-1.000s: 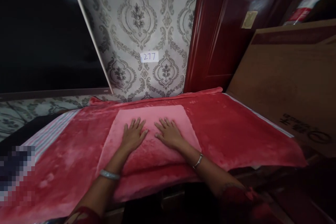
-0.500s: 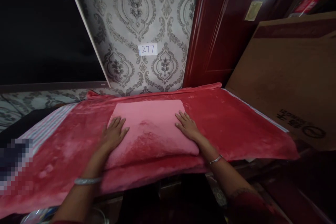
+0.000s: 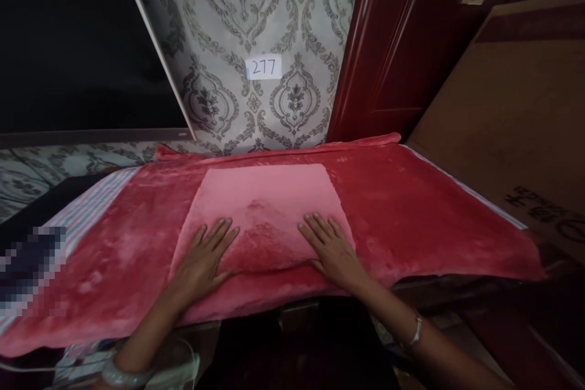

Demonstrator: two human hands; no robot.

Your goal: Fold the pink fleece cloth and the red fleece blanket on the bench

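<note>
While both forearms slant in from the lower corners and converge, the two hands lie palm down on a folded rectangular pink plush cloth (image 3: 265,186), flat and grasping nothing. The left hand (image 3: 201,262), at the near left corner, points its parted fingers forward and slightly right; the right hand (image 3: 332,250), at the near right corner, points its own forward and slightly left, also a little apart. Both thumbs turn inward toward each other along the near edge. The pink cloth sits around the middle of a spread red plush blanket (image 3: 420,213), its long axis apparently side to side, its straight far edge facing the grey-patterned wallpaper (image 3: 297,97), and its rounded near edge toward the person.
</note>
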